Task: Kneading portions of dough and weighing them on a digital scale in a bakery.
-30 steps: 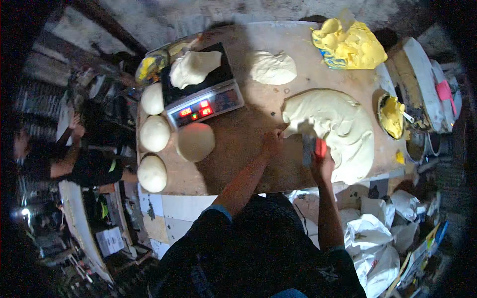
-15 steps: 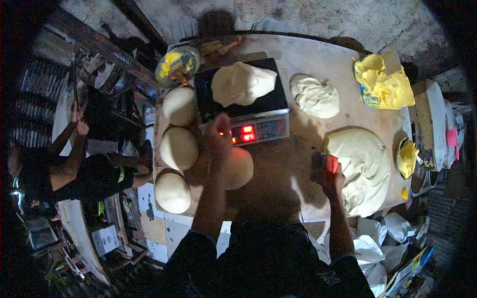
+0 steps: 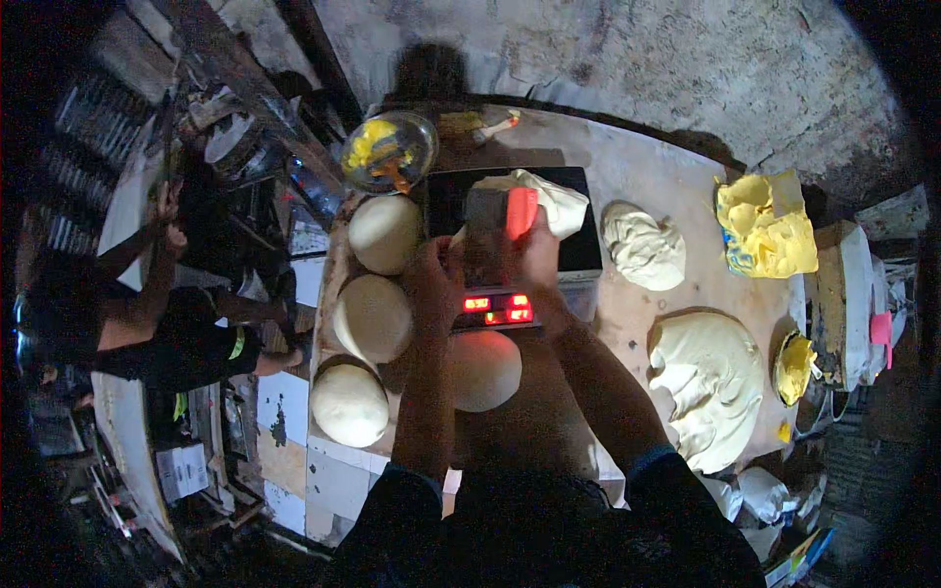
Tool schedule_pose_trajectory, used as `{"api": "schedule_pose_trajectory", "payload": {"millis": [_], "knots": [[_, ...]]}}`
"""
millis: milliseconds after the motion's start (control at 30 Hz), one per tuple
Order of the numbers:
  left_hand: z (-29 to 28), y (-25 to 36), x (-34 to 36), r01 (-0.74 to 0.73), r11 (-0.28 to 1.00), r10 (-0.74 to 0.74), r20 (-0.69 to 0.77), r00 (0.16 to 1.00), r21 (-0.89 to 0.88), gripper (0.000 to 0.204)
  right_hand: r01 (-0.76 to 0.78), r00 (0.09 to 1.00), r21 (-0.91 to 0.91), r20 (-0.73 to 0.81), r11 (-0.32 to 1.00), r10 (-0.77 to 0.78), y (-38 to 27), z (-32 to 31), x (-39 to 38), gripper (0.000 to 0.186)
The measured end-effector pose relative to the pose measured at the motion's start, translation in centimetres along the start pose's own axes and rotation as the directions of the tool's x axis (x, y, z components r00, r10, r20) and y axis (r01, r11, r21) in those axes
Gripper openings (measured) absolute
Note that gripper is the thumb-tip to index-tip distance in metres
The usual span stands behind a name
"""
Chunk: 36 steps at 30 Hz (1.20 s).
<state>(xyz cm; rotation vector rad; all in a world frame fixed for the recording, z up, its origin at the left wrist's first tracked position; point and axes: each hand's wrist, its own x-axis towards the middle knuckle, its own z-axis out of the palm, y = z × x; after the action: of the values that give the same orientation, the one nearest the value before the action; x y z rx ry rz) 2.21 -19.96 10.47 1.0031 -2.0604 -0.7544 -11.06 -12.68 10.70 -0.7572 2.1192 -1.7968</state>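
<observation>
My right hand (image 3: 537, 257) grips a dough scraper (image 3: 521, 213) by its red handle, the dark blade over the black platform of a digital scale (image 3: 578, 257). Partly behind the scraper lies a pale piece of dough (image 3: 559, 204) on that platform. My left hand (image 3: 435, 279) is at the scale's left edge, close to the dough; its fingers are dark and hard to make out. Red digits glow on the scale's front. Close to my left forearm, a round dough ball (image 3: 485, 370) sits in front of the scale.
More dough balls (image 3: 372, 318) line the table's left side. To the right are a small dough piece (image 3: 644, 245), a large dough mass (image 3: 708, 387) and a yellow fat block (image 3: 767, 225). A bowl (image 3: 390, 152) stands at the far left corner. Another person (image 3: 137, 323) is at the left.
My right hand has carried the scraper from beside the large dough mass to the dough on the scale. My left hand stays near the scale's left side. The view has shifted.
</observation>
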Motion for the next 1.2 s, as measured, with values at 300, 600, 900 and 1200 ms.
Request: {"api": "schedule_pose_trajectory", "payload": {"millis": [300, 600, 900, 1200], "knots": [[-4.8, 14.5, -4.4, -0.233, 0.831, 0.175, -0.161, 0.971, -0.505, 0.03, 0.338, 0.921, -0.696, 0.106, 0.633, -0.375, 17.1, -15.4, -12.0, 0.054], [20.7, 20.9, -27.9, -0.319, 0.938, 0.18, 0.589, 0.788, 0.139, 0.076, 0.023, 0.694, 0.101, -0.718, 0.995, 0.057, 8.6, -41.3, -27.5, 0.06], [19.4, 12.4, -36.8, -0.187, 0.975, 0.219, 0.67, 0.709, -0.121, 0.025, 0.016, 0.57, -0.126, -0.814, 0.992, -0.113, 10.3, -50.3, -36.8, 0.054], [2.7, 4.0, -4.2, -0.196, 0.974, 0.202, -0.045, 0.978, 0.116, 0.017, -0.269, 0.938, 0.582, -0.022, 0.768, 0.345, 20.9, -37.1, -31.8, 0.052]]}}
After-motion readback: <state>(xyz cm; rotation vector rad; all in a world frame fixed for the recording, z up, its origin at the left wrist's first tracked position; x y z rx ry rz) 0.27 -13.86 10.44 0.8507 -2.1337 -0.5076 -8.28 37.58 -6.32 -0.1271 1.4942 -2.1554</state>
